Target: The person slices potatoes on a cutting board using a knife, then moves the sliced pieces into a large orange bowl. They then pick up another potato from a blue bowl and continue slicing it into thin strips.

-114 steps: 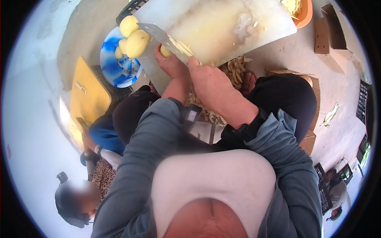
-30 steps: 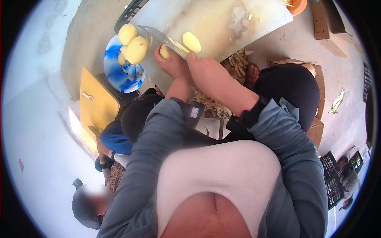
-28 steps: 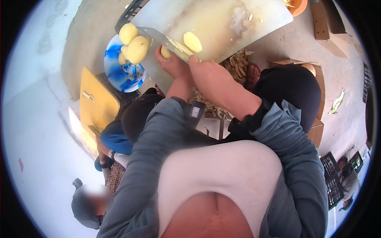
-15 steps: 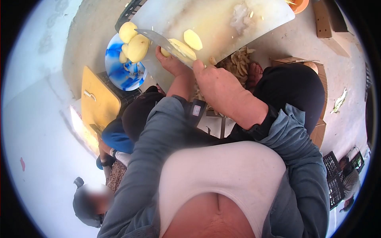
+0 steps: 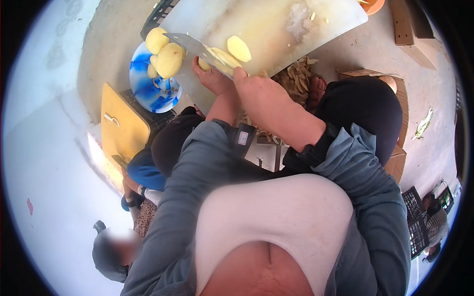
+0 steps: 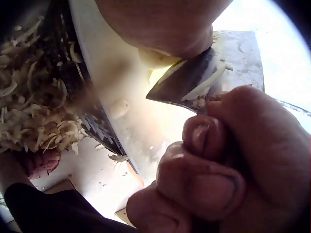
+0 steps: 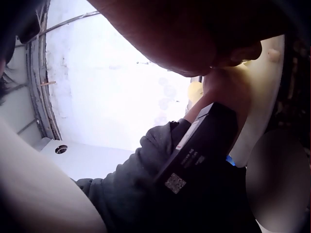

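Pinning potato piece (image 5: 203, 64) on cutting board (image 5: 276, 29) with curled left hand (image 5: 213, 79); gripping cleaver (image 5: 195, 46) handle tight in right hand (image 5: 259, 93), blade just beside that piece.

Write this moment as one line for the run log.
left hand: holds potato piece on board | right hand: grips knife, blade at piece | half potato: loose on board | plate: peeled potatoes

Sunlit concrete floor (image 5: 434, 74) with cardboard boxes (image 5: 402, 23) and black crates (image 5: 416, 228).
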Motion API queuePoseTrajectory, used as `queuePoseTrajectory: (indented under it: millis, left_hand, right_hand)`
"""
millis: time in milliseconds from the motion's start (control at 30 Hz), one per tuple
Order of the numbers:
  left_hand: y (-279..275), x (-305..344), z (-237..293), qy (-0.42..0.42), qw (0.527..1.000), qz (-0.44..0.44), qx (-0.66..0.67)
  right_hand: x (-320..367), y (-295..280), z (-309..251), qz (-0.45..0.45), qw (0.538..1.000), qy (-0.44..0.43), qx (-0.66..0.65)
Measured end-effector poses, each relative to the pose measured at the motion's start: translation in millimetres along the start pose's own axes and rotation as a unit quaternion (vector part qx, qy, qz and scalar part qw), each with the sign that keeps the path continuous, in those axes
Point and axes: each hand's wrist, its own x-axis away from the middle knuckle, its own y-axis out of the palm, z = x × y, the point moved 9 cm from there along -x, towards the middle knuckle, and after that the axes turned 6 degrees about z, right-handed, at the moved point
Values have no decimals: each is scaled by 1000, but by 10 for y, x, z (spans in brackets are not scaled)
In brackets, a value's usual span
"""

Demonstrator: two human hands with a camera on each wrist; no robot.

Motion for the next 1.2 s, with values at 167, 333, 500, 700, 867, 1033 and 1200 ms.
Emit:
queuePoseTrajectory:
  millis: [167,333,500,700,867,1033,1200]
  left_hand:
    - [-4,-24,-13,49,998,-7,-29]
    - [6,61,273,142,981,20,-130]
    - [26,81,276,119,986,23,-113]
    - [8,81,300,136,983,12,-124]
    - [-8,25,203,140,983,7,-119]
    - [0,-56,-49,13,999,-14,30]
    - [2,-23,-51,-22,998,-12,59]
  right_hand:
    - [-120,48,32,23,999,5,-42]
    - [-299,156,161,23,999,19,-32]
    - [-375,237,242,25,999,30,-14]
    - [-231,128,140,41,999,6,-24]
    - [24,-57,-65,11,1000,-15,-3]
    - [160,-100,-70,5,1000,-14,-17]
    - [217,-129,-109,-6,1000,-18,7]
